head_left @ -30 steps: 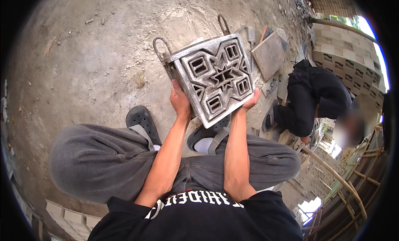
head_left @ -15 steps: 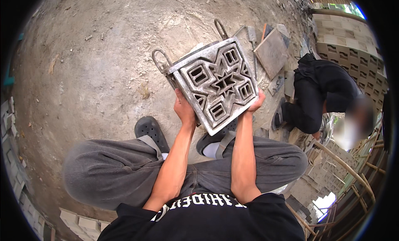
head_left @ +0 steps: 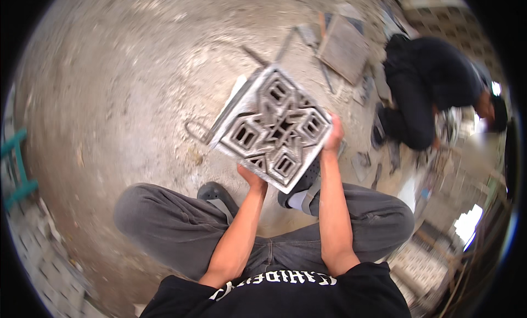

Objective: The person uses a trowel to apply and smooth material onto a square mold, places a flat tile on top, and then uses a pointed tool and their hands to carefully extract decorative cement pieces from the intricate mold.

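- Breeze-block mould [head_left: 274, 130] is held above the bare dirt floor [head_left: 126, 104], which spreads across most of the view.
- Grey trousers [head_left: 170, 224] cover the wearer's bent legs, knees splayed wide, with the mould beyond them and between the two.
- A co-worker [head_left: 433, 71] in dark clothing crouches at the right, bent over, well apart from the mould.
- Pale stacked blocks [head_left: 44, 246] line the lower left rim of the view.
- The mould's face, a star with slotted diamonds around it, looks up toward the wearer, set cornerwise with one corner pointing toward the wearer.
- A square board [head_left: 344, 49] lies on the ground beyond the mould, to its right.
- A teal frame [head_left: 22, 172] stands at the left rim.
- Dark clogs are on the feet: the left clog [head_left: 217, 194] shows plainly, the right clog [head_left: 308, 179] partly behind the mould.
- The left hand [head_left: 253, 178] grasps the mould's lower left edge, fingers mostly hidden beneath.
- The right hand [head_left: 335, 132] grasps its right-hand side, fingers largely out of sight.
- A thin loop handle [head_left: 188, 129], blurred, juts from the left corner.
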A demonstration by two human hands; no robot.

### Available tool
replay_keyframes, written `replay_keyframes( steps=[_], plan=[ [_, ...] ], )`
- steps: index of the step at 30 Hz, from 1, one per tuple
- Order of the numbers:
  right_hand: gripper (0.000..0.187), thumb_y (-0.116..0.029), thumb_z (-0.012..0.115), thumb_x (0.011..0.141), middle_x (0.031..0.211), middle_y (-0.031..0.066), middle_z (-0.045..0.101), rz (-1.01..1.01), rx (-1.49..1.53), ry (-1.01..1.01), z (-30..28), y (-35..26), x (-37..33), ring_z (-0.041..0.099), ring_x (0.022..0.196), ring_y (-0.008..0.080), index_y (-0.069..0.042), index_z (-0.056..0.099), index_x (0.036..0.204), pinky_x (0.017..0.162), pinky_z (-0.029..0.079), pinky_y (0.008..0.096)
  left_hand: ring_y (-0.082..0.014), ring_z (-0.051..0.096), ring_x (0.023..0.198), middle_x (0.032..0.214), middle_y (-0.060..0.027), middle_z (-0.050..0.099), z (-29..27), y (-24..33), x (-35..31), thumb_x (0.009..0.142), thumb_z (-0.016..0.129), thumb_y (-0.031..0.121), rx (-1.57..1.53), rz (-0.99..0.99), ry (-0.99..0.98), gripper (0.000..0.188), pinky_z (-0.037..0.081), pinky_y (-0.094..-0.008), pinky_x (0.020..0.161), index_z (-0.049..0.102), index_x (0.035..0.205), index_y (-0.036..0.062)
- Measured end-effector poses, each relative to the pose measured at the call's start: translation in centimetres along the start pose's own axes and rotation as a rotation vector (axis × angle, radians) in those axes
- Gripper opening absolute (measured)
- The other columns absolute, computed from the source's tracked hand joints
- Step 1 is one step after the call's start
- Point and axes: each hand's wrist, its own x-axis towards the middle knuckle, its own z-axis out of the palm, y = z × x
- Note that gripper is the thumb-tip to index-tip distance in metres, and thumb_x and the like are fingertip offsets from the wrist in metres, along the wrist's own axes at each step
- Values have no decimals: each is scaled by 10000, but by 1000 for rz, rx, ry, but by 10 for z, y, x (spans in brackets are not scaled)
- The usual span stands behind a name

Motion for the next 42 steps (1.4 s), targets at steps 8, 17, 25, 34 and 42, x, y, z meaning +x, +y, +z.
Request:
replay_keyframes(
  steps=[8,17,25,34,42],
  plan=[
    [372,-414,654,891,819,16,682,-98,-567,61,-92,-144,92,590,740,100,-45,700,894,703,468,265,-210,407,1325,1399,-86,449,33,151,-121,1015,471,332,608,-816,-195,456,343,-418,1052,398,1380,68],
    [366,-369,539,949,931,51,695,-91,-1286,-62,-255,-196,-4,625,870,148,-48,671,1066,797,485,302,-217,573,1139,1224,-96,614,114,329,-11,979,537,285,1119,-91,-1389,415,461,-368,949,521,1329,63],
    [439,-420,556,860,834,222,668,690,-1222,189,-386,64,-243,651,795,368,3,669,851,734,491,462,-250,502,1241,1361,-117,536,135,325,97,992,554,253,1855,540,-1194,450,368,-408,1028,459,1403,99],
    [260,-302,593,885,889,197,654,507,-1188,769,-348,91,-283,632,893,374,-53,661,916,767,488,478,-244,526,1226,1369,-122,533,102,325,141,996,548,317,2037,598,-1027,478,413,-398,988,454,1411,99],
    [189,-152,645,814,979,138,647,113,-1245,426,-340,130,-222,622,935,333,-77,626,986,785,493,444,-266,527,1224,1371,-132,531,112,316,107,986,559,345,2081,568,-962,503,417,-410,981,452,1412,99]
  ],
)
